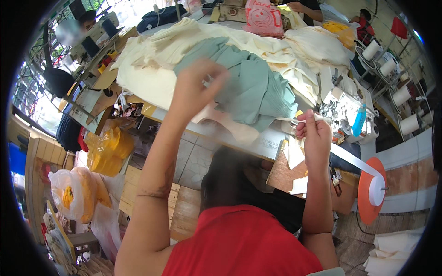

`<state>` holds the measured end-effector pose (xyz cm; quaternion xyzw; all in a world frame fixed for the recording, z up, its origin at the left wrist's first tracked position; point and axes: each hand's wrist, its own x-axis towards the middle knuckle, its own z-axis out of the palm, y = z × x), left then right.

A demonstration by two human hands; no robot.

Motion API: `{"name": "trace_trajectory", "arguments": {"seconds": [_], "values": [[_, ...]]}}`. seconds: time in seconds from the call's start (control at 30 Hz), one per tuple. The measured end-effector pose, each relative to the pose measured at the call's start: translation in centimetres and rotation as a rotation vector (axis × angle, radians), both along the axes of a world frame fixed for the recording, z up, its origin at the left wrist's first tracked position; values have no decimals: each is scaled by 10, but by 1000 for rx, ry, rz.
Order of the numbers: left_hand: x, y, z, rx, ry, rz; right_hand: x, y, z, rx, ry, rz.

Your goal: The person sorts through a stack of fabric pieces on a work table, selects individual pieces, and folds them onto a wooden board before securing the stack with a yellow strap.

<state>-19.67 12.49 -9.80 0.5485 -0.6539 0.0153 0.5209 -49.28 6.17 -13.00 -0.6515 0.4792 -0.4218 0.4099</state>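
Right hand: fingers closed on a pale strip beside the machine; the strip is best kept flat, untwisted and lightly taut. Left hand: half-curled, blurred, its hold unclear, raised over green cloth that should feed without snagging.

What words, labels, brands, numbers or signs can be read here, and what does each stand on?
Pink bag, top centre: large lettering around a smiling face drawing; the wording is not copied here.
Worktable, near edge: small dark marks, too small to read.
I can make out no other text.
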Motion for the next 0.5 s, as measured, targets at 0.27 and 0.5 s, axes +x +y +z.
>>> {"name": "trace_trajectory", "arguments": {"seconds": [0.27, 0.5], "values": [[-78, 6, -61, -27, -306, 124, -15, 29, -16, 19, -82, 41], [-58, 1, -54, 152, -31, -36, -30, 35, -39, -18, 22, 27]]}}
